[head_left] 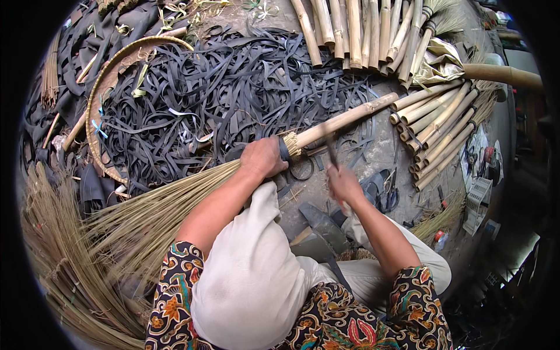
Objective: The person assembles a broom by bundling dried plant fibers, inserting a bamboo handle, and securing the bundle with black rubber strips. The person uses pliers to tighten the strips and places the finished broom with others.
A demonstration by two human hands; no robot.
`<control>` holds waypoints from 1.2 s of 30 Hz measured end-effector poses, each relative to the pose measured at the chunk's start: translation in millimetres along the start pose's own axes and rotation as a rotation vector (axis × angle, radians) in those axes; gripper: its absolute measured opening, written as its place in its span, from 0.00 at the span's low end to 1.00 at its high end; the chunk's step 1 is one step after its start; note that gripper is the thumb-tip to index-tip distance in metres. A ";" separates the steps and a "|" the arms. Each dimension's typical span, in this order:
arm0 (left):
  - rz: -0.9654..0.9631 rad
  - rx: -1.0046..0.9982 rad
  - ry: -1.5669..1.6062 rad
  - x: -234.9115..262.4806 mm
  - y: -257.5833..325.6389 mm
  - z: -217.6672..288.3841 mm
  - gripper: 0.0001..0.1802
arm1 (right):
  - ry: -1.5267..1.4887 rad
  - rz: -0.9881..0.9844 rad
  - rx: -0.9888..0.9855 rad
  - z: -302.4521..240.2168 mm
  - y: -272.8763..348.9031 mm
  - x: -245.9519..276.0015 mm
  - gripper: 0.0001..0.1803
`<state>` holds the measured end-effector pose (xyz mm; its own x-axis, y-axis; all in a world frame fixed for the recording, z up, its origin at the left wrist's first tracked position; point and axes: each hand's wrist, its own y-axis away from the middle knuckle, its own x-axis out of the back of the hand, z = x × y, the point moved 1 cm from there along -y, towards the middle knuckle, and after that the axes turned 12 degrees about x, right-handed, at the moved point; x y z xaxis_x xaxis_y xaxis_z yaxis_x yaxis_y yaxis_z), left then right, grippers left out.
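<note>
Broom [204, 181]: lies aslant across my view, bristles [128, 224] fanning toward 8 o'clock, bamboo handle [350, 118] pointing to 2 o'clock.
Neck: wrapped by a dark band [284, 149]; short pale stalk ends [291, 143] ring the base of the handle.
Left hand [263, 157]: just off centre at 11 o'clock, back upward, closed over the broom's neck beside that band; I see a full wrap, though most fingers are hidden from me.
Right hand [344, 184]: near centre at 3 o'clock, fist closed round a dark tool [332, 151].
Tool: slim, upright, smeared by blur; I cannot tell its exact kind, nor whether it touches the handle.
Rubber strips [245, 87]: black tangled heap, 11 o'clock.
Round tray [88, 125]: woven rim curving from 9 to 11 o'clock, strips heaped over it.
Bamboo-handled bundles: one [354, 32] at 1 o'clock, another [437, 131] between 2 and 3, near the handle's far end.
Loose stalks [70, 251]: large pile, 8 o'clock, beside the bristles.
White crate [479, 198]: 3 o'clock, well apart from both hands.
</note>
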<state>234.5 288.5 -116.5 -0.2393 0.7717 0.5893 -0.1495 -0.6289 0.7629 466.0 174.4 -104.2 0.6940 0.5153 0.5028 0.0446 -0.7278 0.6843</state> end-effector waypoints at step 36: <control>0.070 -0.091 0.042 -0.6 -3.5 -7.5 0.42 | 0.100 -0.219 0.207 -20.0 2.1 -4.1 0.23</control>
<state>228.0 289.4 -121.5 -0.2919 0.7222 0.6270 -0.2173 -0.6885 0.6919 448.9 179.8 -94.3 0.5785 0.7041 0.4119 0.3376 -0.6663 0.6649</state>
